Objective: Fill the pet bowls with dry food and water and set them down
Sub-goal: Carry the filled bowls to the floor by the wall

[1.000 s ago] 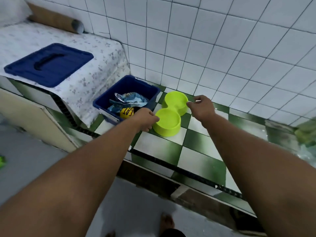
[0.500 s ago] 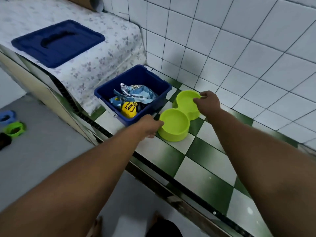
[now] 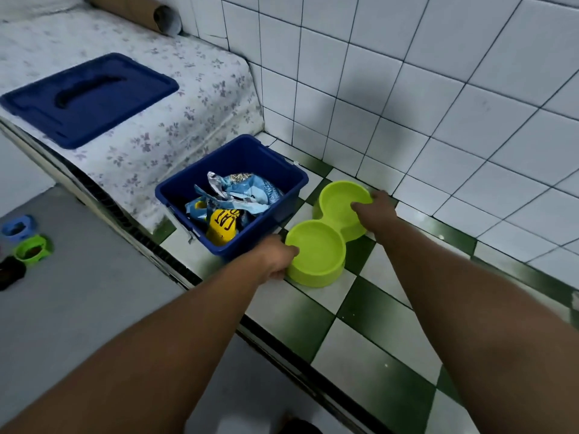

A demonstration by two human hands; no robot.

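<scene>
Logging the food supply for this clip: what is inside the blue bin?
The blue bin holds a crumpled light-blue and silver bag and a yellow package with dark lettering. They cover the bin's floor, and their contents are hidden.

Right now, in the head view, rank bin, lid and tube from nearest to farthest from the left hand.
1. Bin, right beside the left hand, which grips the bowl.
2. Lid, up left on the cloth.
3. Tube, farthest back, by the wall.
</scene>
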